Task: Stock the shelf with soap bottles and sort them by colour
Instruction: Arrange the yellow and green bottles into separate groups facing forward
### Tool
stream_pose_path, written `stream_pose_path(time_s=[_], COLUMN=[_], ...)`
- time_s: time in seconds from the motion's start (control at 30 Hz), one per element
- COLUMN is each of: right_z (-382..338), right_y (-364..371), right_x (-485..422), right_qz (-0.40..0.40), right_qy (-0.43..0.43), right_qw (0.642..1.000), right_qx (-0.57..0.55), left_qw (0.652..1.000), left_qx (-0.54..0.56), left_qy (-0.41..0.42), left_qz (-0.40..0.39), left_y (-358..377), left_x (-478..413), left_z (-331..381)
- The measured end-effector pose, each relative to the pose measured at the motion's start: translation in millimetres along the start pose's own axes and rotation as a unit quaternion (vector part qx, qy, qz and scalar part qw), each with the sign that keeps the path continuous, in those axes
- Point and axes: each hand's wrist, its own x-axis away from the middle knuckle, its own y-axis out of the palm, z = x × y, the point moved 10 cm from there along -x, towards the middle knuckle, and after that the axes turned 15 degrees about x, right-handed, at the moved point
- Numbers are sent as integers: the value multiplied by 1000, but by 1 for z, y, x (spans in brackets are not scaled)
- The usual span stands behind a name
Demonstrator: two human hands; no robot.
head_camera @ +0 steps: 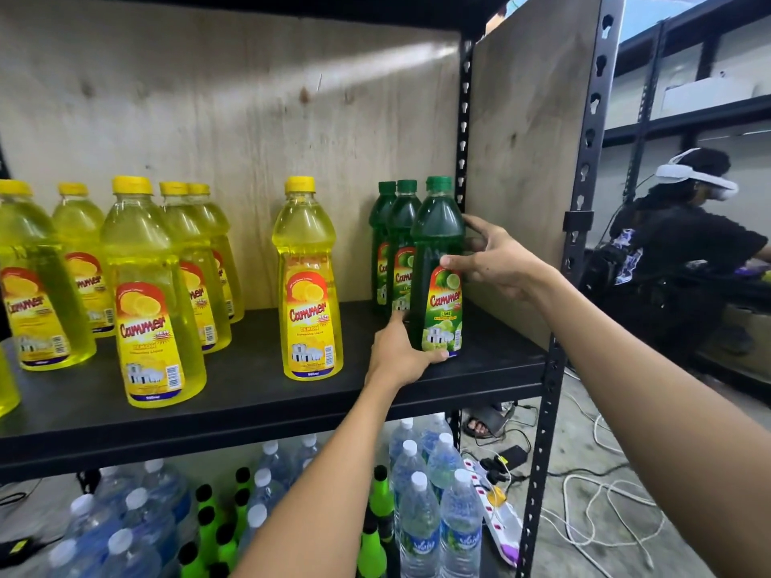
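Observation:
Three green soap bottles stand in a row at the right end of the black shelf (258,390). The front green bottle (438,244) is gripped by both hands. My left hand (402,354) holds its base from the left, thumb across the front. My right hand (494,264) wraps its waist from the right. Behind it stand the other green bottles (398,227). One yellow soap bottle (308,285) stands alone mid-shelf. Several more yellow bottles (148,294) are grouped at the left.
A plywood back and side panel (525,168) close in the shelf. Below stand water bottles (434,506) and bright green bottles (379,531). A power strip (496,506) and cables lie on the floor at right. Another person (684,244) wearing a headset works at a neighbouring rack.

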Motion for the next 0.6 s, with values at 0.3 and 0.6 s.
stream_pose_path(time_s=[0.3,0.6], right_z=[2,3], right_y=[2,5], right_x=[-1,1], right_qz=[6,20], right_qy=[-24,-35], right_qw=[1000,999], right_qx=[-8,-28], left_qw=[1000,1000], left_qx=[0,15], left_qy=[23,2], left_qz=[0,-10], left_y=[0,0], left_x=[-2,2], left_z=[1,0])
